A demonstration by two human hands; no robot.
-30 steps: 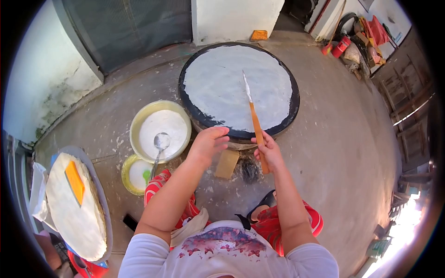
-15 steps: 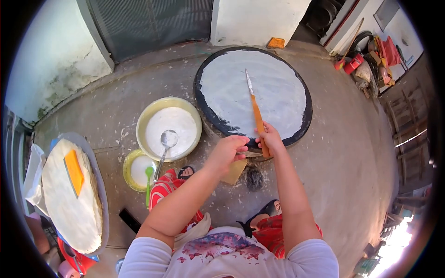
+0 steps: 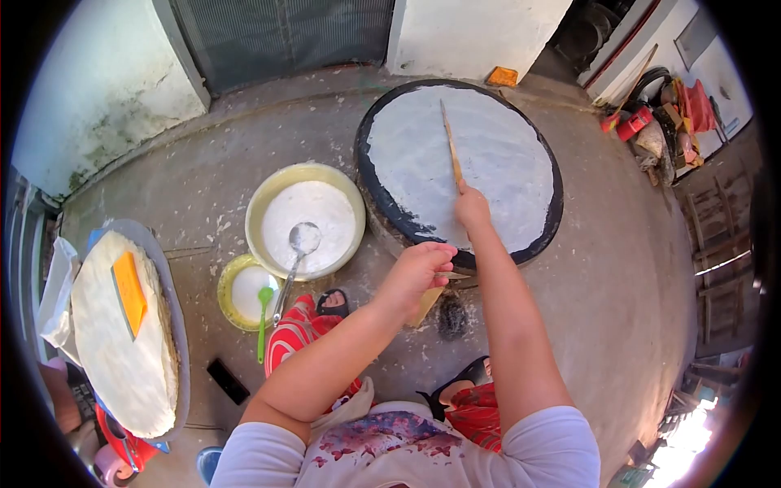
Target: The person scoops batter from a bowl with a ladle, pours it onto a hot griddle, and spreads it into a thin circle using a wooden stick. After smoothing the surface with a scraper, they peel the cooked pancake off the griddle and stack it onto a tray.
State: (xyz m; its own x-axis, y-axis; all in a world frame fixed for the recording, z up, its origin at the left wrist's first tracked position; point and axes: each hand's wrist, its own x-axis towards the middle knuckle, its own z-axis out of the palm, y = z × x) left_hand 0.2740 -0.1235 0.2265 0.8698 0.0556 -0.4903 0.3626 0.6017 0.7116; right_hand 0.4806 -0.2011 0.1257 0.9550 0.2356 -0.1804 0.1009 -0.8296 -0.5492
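A round black griddle point(image 3: 556, 199) bears a thin, pale sheet of batter point(image 3: 504, 154) spread nearly to its rim. My right hand point(image 3: 472, 208), above the near part of the sheet, is wrapped round the handle of a long wooden-handled spatula point(image 3: 453, 150). Its narrow blade points away from me over the sheet, now seen nearly edge-on. By the griddle's near rim, my left hand point(image 3: 419, 275) has its fingers curled and thumb pressed against them; I cannot tell whether anything is pinched there.
Left of the griddle stand a large batter basin point(image 3: 254, 213) with a ladle point(image 3: 304, 240) and a smaller yellow bowl point(image 3: 225, 301) with a green spoon point(image 3: 263, 321). Farther left, an orange scraper point(image 3: 128, 293) lies on stacked pale sheets point(image 3: 106, 350). A phone point(image 3: 228, 381) is on the floor.
My right hand has moved forward over the griddle, and the spatula has turned from its flat side to nearly edge-on. My left hand stays by the near rim, fingers more closed.
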